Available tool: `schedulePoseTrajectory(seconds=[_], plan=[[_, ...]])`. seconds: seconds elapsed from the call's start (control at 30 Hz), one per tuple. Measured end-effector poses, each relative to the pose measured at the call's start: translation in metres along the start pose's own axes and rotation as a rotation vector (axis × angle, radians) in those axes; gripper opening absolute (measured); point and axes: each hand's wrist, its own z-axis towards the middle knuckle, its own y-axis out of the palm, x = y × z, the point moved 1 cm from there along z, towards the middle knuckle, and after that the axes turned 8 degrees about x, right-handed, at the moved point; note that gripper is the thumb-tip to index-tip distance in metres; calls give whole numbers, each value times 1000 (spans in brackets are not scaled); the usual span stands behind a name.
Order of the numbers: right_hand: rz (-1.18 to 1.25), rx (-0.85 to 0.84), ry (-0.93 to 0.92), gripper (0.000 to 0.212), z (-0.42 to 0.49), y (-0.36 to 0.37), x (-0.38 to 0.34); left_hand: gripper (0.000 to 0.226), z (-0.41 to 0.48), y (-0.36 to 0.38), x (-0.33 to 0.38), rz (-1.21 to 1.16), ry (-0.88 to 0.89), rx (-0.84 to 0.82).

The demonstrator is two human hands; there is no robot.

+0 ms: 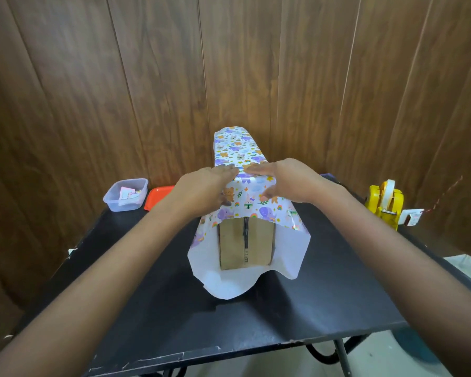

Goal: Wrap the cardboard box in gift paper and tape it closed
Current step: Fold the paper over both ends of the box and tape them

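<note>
Head view, looking down and forward.

- Box: brown cardboard, standing at the middle of the black table, long axis running from 6 toward 12 o'clock. Its near end is bare, with a dark strip of tape down the seam.
- Paper: glossy, printed with elephants, bears and rainbows, white on the back. It is draped over the box top and down both sides. At the near end it overhangs as a loose hood; the white underside flares out at 4 and 8 o'clock of the box end and curls onto the table at 6.
- Left hand: comes in from 7 o'clock. Its fingers are straight and together, laid flat on the paper at the box's top near edge. Thumb lies lower, against the overhanging flap. Nothing gripped.
- Right hand: comes in from 5 o'clock and mirrors the left. Its fingers are straight and pressed flat on the paper on top, with the thumb down on the flap. Nothing gripped.
- Fingertips of the two hands are close together, pointing at each other over the box's midline. The box sits directly under them, at 6 o'clock of the fingers.
- Clear tub with small bits inside: 10 o'clock corner of the table. Orange tray just beside it.
- Yellow tape dispenser: 2 o'clock edge, well apart from the hands.
- Wood-panel wall behind.
</note>
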Motion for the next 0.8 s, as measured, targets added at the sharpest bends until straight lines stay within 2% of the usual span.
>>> schedulePoseTrajectory(seconds=[0.13, 0.27, 0.37, 0.47, 0.53, 0.63, 0.67, 0.8], plan=[[13, -5, -8, 65, -1, -4, -1, 73, -2, 3, 7, 57, 13, 25], [35, 41, -8, 54, 2, -5, -9, 61, -1, -1, 1, -86, 3, 9], [-7, 40, -62, 50, 1, 8, -13, 54, -4, 6, 3, -61, 55, 77], [11, 108, -143, 47, -7, 17, -8, 53, -11, 14, 3, -29, 133, 138], [141, 143, -122, 43, -10, 17, -2, 52, -14, 10, -2, -75, 159, 142], [565, 68, -1, 38, -11, 11, 0, 50, -16, 4, -8, -187, 137, 124], [607, 55, 8, 39, -11, 10, 0, 50, -16, 5, -9, -191, 135, 124], [338, 78, -7, 52, -14, 7, 5, 52, -13, 6, -5, -82, 130, 150]])
